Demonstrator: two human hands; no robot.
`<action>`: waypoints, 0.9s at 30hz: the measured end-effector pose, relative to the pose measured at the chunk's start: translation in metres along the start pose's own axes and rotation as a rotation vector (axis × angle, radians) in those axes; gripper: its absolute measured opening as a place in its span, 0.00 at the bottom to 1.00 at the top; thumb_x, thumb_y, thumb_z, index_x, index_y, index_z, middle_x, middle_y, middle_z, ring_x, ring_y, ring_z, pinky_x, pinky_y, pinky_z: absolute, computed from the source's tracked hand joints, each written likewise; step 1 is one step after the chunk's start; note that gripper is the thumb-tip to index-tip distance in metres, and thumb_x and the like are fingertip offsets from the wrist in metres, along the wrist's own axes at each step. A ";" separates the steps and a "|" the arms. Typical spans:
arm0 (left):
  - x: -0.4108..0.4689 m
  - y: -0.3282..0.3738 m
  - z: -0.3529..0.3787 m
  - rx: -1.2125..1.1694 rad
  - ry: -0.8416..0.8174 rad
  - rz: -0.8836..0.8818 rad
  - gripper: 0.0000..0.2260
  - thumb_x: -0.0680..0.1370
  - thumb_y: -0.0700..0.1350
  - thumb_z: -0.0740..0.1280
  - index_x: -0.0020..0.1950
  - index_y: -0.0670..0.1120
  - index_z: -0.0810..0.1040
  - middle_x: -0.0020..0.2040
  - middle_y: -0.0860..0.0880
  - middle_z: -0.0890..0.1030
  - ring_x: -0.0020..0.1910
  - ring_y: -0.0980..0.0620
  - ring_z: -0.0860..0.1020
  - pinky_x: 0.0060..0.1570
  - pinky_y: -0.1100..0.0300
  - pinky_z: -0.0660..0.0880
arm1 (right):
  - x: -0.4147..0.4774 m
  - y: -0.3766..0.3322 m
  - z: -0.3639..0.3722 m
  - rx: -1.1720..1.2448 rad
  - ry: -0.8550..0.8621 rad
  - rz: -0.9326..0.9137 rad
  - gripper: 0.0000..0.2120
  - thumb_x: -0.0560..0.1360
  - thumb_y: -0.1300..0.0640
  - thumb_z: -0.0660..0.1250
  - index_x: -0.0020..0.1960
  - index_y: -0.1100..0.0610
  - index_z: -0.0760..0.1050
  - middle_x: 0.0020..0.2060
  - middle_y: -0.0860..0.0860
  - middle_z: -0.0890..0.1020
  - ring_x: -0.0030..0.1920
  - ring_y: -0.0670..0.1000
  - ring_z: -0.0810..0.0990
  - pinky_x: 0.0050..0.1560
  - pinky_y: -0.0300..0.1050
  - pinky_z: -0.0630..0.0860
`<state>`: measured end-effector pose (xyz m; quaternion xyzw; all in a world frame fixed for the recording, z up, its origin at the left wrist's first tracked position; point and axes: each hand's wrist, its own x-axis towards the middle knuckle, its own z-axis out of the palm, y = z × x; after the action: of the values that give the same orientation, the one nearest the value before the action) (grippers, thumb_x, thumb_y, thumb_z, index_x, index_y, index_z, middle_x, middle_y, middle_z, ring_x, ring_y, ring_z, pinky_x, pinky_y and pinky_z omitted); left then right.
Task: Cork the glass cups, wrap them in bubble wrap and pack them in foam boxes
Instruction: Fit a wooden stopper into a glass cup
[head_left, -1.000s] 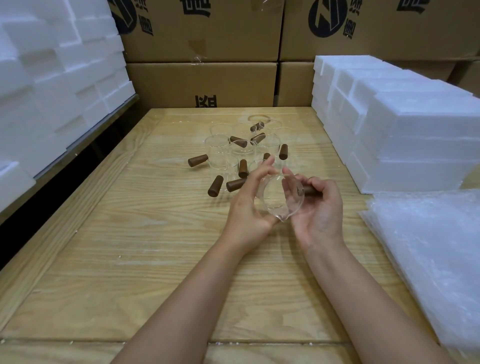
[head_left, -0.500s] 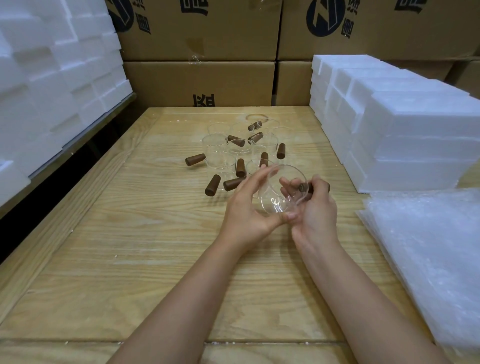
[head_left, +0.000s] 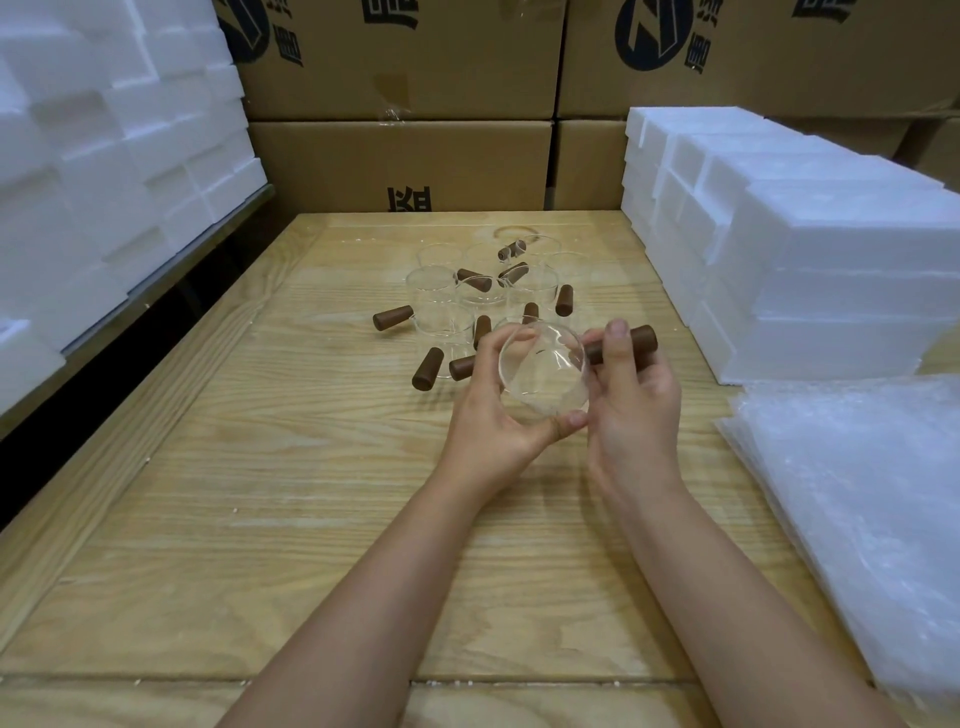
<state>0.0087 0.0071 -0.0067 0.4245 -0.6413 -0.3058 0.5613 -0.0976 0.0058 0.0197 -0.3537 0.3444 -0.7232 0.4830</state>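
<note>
A clear glass cup (head_left: 540, 370) is held tilted above the wooden table (head_left: 311, 467), its round face turned toward me. My left hand (head_left: 493, 415) grips it from the left, fingers over the top rim and thumb under it. My right hand (head_left: 631, 400) holds a brown cork (head_left: 639, 340) lying sideways just right of the cup. Behind them stand several empty glass cups (head_left: 447, 306) with several loose brown corks (head_left: 392, 317) scattered among them.
White foam boxes (head_left: 810, 270) are stacked at the right and more foam (head_left: 104, 156) at the left. A pile of bubble wrap sheets (head_left: 857, 493) lies at the right front. Cardboard cartons (head_left: 400, 161) close off the back.
The cup has turned in my left hand. My right hand has shifted right and drawn the cork out to the cup's right side, where it now shows fully.
</note>
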 end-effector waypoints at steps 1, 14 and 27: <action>0.000 0.000 0.000 0.010 0.014 0.003 0.33 0.61 0.54 0.78 0.60 0.61 0.65 0.61 0.67 0.73 0.63 0.68 0.71 0.59 0.74 0.65 | 0.000 -0.002 0.000 0.020 -0.023 -0.002 0.15 0.69 0.47 0.67 0.43 0.59 0.74 0.37 0.48 0.82 0.45 0.50 0.81 0.55 0.46 0.76; -0.003 -0.001 0.003 0.256 0.109 0.205 0.35 0.62 0.42 0.79 0.63 0.57 0.66 0.59 0.62 0.73 0.58 0.56 0.75 0.60 0.60 0.71 | 0.003 -0.005 -0.003 0.204 -0.112 0.130 0.20 0.81 0.58 0.57 0.33 0.53 0.78 0.34 0.48 0.83 0.44 0.49 0.84 0.36 0.43 0.77; -0.002 -0.004 0.001 0.231 -0.031 -0.015 0.32 0.64 0.53 0.79 0.63 0.53 0.67 0.51 0.53 0.78 0.45 0.61 0.75 0.48 0.69 0.70 | 0.007 0.004 -0.009 -0.119 0.112 0.055 0.06 0.79 0.56 0.64 0.47 0.55 0.67 0.41 0.54 0.76 0.43 0.55 0.85 0.40 0.48 0.82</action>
<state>0.0084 0.0070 -0.0109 0.4864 -0.6776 -0.2407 0.4963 -0.1055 -0.0001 0.0132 -0.3312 0.4229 -0.7066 0.4607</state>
